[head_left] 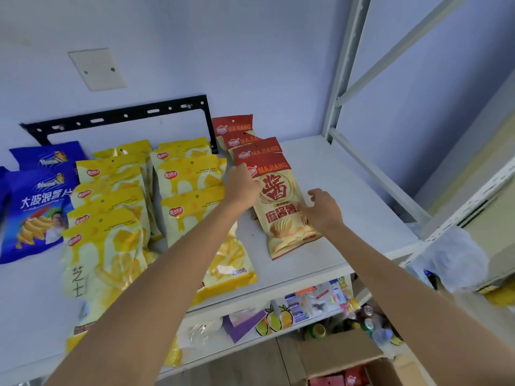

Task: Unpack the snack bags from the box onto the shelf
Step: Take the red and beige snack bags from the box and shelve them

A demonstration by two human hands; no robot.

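Pressing my left hand [242, 186] and right hand [323, 210], fingers spread, on the glossy red-topped snack bag [281, 210] lying flat between them on the smooth white shelf [348, 196].

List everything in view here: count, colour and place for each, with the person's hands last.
Red-topped beige snack bags: four, overlapping in a row, right part of the shelf top.
Yellow cheese-print snack bags: two overlapping rows, exact count unclear, middle of the shelf.
Blue chip bags: at least two, left end.
White shelf board: one, bare on its right side.
Black metal bracket: one, on the wall behind the bags.
Beige wall plate: one, upper left wall.
Brown cardboard box: one, open, on the floor below, red packs inside.
Small mixed goods: many, lower shelf.
Left hand: touches the front red bag's top left.
Right hand: fingers on its right edge.
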